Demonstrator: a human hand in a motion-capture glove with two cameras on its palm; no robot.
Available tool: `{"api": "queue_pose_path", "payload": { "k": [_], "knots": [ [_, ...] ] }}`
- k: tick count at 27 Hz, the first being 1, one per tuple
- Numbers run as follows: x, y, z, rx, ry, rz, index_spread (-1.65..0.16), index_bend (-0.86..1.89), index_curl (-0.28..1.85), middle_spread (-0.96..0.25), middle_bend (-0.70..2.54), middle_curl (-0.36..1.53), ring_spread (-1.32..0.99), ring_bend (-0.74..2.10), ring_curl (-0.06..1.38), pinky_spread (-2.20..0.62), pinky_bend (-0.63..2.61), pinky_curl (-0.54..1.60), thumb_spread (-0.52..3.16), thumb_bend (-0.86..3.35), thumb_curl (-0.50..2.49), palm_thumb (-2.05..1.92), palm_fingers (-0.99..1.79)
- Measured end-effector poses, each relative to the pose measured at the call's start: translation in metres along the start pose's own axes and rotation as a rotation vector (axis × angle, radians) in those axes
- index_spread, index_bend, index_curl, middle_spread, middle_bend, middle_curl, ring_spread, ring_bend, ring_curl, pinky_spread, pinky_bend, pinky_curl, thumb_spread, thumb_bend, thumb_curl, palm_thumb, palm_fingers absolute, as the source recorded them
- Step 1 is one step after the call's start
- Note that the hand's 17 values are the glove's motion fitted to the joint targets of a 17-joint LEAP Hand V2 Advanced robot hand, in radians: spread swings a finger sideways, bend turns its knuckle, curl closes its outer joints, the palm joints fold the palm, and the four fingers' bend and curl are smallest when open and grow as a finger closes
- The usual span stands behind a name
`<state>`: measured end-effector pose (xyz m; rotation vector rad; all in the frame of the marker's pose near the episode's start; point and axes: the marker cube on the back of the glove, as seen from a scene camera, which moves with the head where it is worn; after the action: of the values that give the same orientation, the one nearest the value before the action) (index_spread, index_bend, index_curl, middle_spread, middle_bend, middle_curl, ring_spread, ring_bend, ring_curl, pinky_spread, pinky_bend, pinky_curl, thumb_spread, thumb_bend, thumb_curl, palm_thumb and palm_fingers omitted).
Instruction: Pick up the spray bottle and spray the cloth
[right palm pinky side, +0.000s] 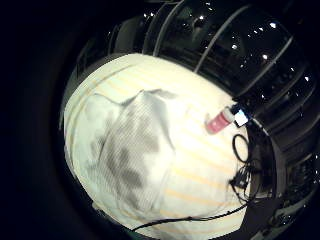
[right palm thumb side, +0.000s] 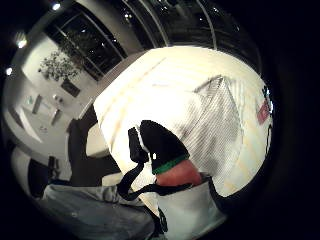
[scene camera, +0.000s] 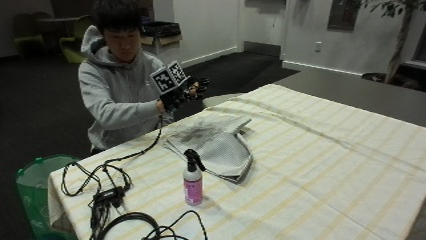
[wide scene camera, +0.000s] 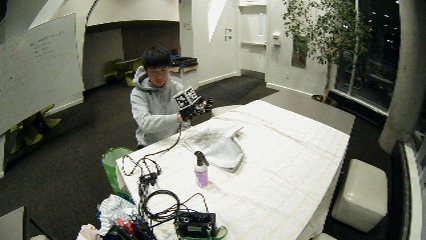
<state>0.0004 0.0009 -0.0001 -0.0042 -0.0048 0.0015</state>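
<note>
A spray bottle (scene camera: 193, 182) with pink liquid and a black trigger head stands upright on the striped tablecloth, near the table's front. Beyond it lies a folded grey-white cloth (scene camera: 213, 142) with dark damp patches. My gloved right hand (scene camera: 185, 94) is raised in front of the person's chest, above the table's far edge and well apart from both. Its fingers are loosely spread and hold nothing. In the little finger side view the cloth (right palm pinky side: 132, 150) fills the middle, with the bottle (right palm pinky side: 220, 121) small beside it. In the thumb side view the gloved thumb (right palm thumb side: 162, 145) hangs over the cloth (right palm thumb side: 210, 125).
Black cables (scene camera: 100, 185) run from the hand across the table's left end to a coil (scene camera: 133, 222) at the front corner. A green bin (scene camera: 36, 180) stands on the floor beside the table (scene camera: 333, 165). A black box (wide scene camera: 196, 222) sits at the near end.
</note>
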Motion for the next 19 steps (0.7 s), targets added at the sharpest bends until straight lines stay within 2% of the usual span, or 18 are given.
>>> {"api": "queue_pose_path", "payload": {
  "k": [8,19],
  "knots": [
    [0.006,0.009,-0.001,0.018,-0.013,0.009,-0.35,0.13,0.06,-0.06,0.20,0.10,0.04,0.27,0.08,0.20,0.46,0.17,0.76,0.13,0.12,0.32,0.05],
    [0.042,0.036,-0.007,0.098,-0.042,0.076,-0.41,0.14,0.12,-0.06,0.23,0.18,0.05,0.30,0.13,0.25,0.48,0.23,0.98,0.07,0.18,0.36,0.03]
  ]
}}
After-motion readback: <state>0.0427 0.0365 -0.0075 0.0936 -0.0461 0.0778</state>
